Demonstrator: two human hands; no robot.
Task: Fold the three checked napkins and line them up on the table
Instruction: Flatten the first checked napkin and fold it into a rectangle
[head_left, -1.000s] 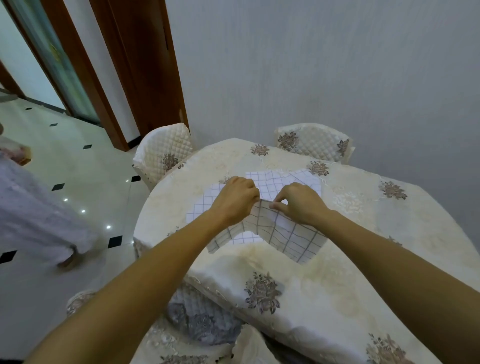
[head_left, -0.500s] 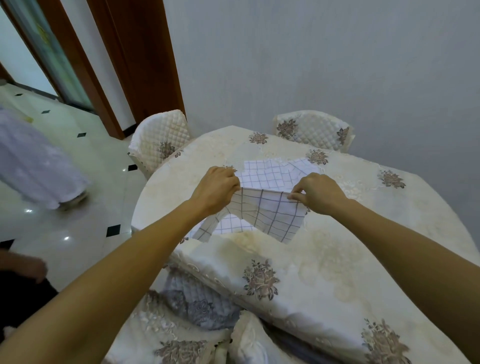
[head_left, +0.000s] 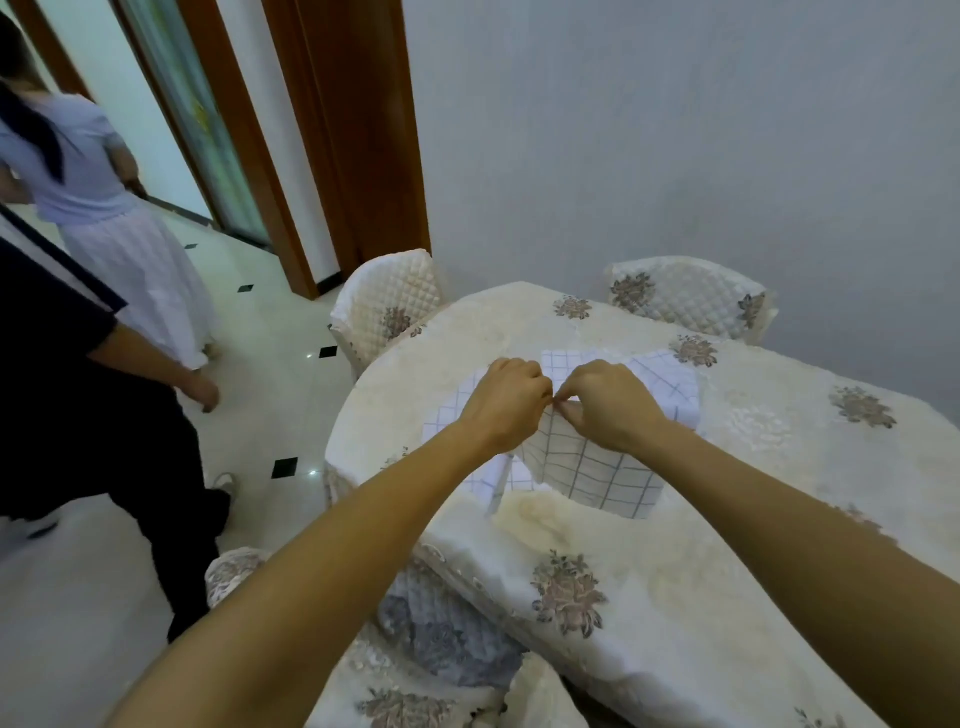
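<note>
Both hands met above the table (head_left: 753, 467): the left hand (head_left: 506, 402) and right hand (head_left: 610, 405) each pinched the lifted checked napkin (head_left: 597, 470).

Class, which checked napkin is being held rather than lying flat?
The nearest napkin, with the bolder grid: the left hand and right hand pinch its top edge, while the other napkins lie flat behind it.

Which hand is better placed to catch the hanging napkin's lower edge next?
Probably right: the napkin hangs mostly below the right hand, its lower corner on that side; the left hand pinches the top edge.
</note>
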